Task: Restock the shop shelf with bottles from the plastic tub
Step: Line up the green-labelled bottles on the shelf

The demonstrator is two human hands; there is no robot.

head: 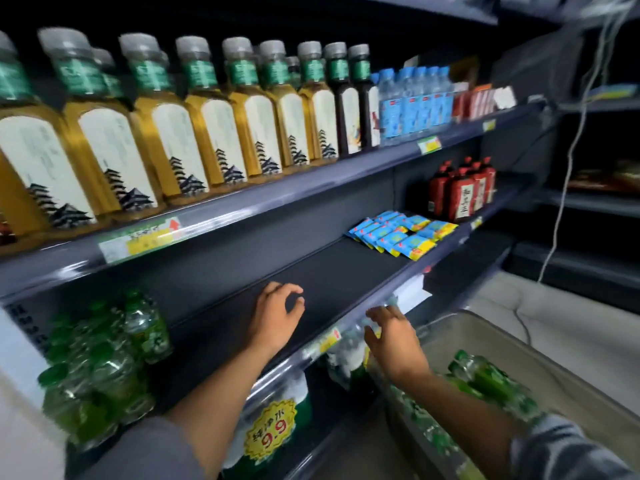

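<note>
Green-capped clear plastic bottles (104, 362) stand clustered at the left end of the dark grey middle shelf (311, 268), and more of them (491, 379) lie in the beige plastic tub (571, 372) at lower right. The left hand (277, 315) hovers over the bare shelf, fingers loosely curled, holding nothing. The right hand (391, 336) grips a blurred clear bottle (346, 355) at the shelf's front edge (its label is unreadable). Amber tea bottles (194, 133) line the shelf above; blue-and-yellow packets (401, 233) lie farther right.
</note>
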